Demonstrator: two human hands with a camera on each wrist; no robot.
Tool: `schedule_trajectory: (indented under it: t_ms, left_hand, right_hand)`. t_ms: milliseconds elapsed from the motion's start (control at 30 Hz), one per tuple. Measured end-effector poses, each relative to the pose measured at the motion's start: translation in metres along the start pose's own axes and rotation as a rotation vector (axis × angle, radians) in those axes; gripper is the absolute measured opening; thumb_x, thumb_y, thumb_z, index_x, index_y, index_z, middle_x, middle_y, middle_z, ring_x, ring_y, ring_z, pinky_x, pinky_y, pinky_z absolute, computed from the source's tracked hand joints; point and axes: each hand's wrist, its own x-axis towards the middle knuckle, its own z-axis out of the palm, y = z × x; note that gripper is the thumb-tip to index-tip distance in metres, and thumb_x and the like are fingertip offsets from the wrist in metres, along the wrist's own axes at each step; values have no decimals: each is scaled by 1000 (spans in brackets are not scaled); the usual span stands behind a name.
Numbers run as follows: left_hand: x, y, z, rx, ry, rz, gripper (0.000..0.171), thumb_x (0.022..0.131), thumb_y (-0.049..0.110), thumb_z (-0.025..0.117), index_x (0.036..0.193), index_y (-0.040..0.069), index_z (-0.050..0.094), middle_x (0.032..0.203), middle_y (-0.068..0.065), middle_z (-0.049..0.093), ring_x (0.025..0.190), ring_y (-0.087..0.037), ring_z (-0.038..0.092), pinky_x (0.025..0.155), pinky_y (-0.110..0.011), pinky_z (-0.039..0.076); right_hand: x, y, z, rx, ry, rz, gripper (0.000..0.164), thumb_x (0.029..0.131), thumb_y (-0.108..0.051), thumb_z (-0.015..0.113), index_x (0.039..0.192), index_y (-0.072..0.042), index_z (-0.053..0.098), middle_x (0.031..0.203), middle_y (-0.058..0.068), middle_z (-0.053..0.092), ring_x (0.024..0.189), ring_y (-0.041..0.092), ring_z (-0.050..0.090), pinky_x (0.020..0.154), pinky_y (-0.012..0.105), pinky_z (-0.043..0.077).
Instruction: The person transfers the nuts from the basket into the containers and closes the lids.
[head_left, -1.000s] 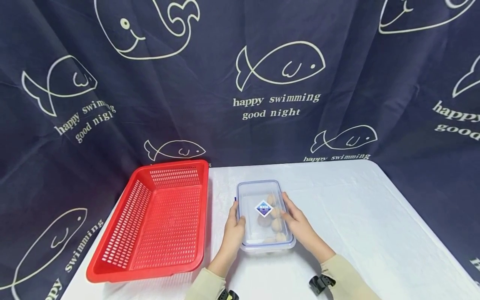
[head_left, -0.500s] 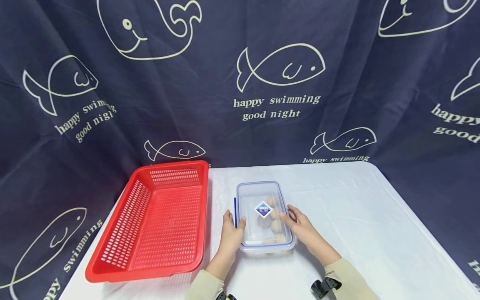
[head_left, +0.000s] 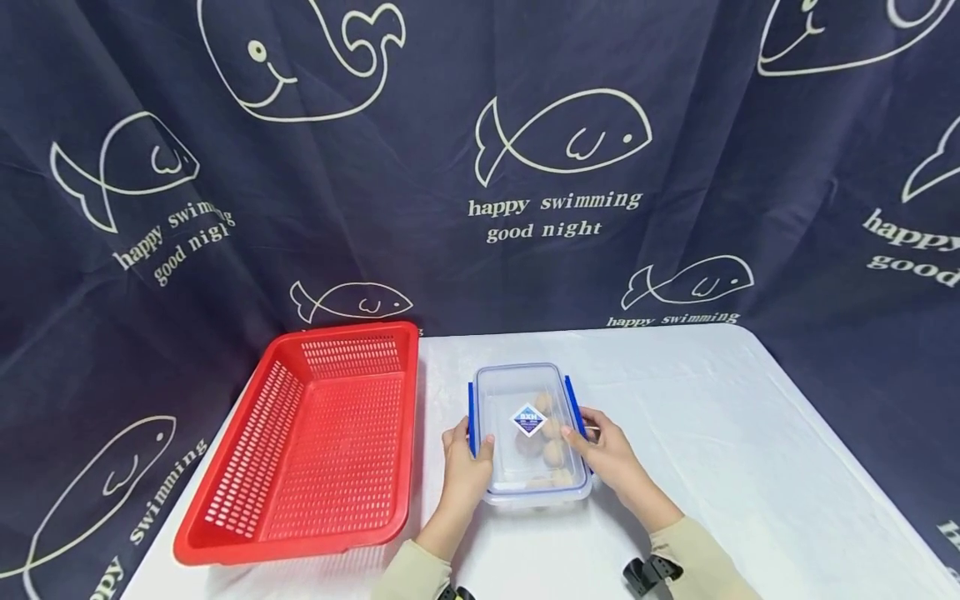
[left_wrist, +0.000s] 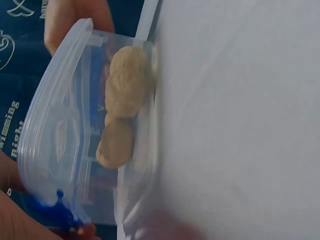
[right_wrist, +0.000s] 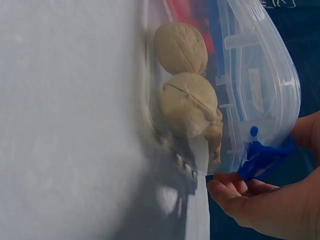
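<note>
A clear plastic food container (head_left: 517,467) stands on the table, its lid on and several walnuts (right_wrist: 190,102) inside. A blue diamond label marks the lid. Along its left side a blue latch (head_left: 472,408) sticks out, and a second blue latch (head_left: 573,400) sticks out on the right. My left hand (head_left: 467,471) grips the near left side, thumb on the lid's edge and fingers at the latch. On the other side, my right hand (head_left: 611,454) has its thumb on the lid and its fingers curled under the right latch (right_wrist: 267,155).
A red perforated plastic basket (head_left: 337,450) stands left of the container. White cloth covers the table (head_left: 720,442). Behind it hangs a dark blue curtain (head_left: 420,208) with fish drawings.
First the left blue latch, then the right one, has swung outward from the container's sides. The fingers of both hands have drawn back and curled in at the latches. The container stays in place.
</note>
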Motion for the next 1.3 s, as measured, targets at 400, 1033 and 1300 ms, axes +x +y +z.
schedule_trajectory:
  t_ms: [400, 1033, 1300]
  left_hand:
    - [-4, -1, 5, 75, -48, 148, 50, 93, -7, 46, 133, -26, 24, 129, -49, 36, 121, -59, 39, 104, -62, 31]
    - [7, 18, 4, 123, -80, 86, 53, 93, -5, 47, 134, -27, 23, 137, -48, 25, 128, -59, 29, 107, -61, 26]
    - [19, 54, -13, 75, -183, 85, 64, 90, 4, 55, 142, -18, 23, 146, -38, 24, 136, -51, 24, 113, -57, 20]
  right_hand:
    - [-1, -2, 14, -132, 44, -163, 50, 97, -6, 54, 134, 21, 35, 127, 39, 49, 118, 48, 51, 97, 46, 45]
    - [8, -15, 8, -370, -13, -210, 55, 100, -10, 46, 137, 24, 24, 130, 46, 39, 117, 55, 47, 95, 56, 44]
    - [15, -44, -19, -477, -15, -253, 49, 100, -15, 48, 136, 15, 38, 135, 38, 41, 119, 52, 47, 97, 59, 42]
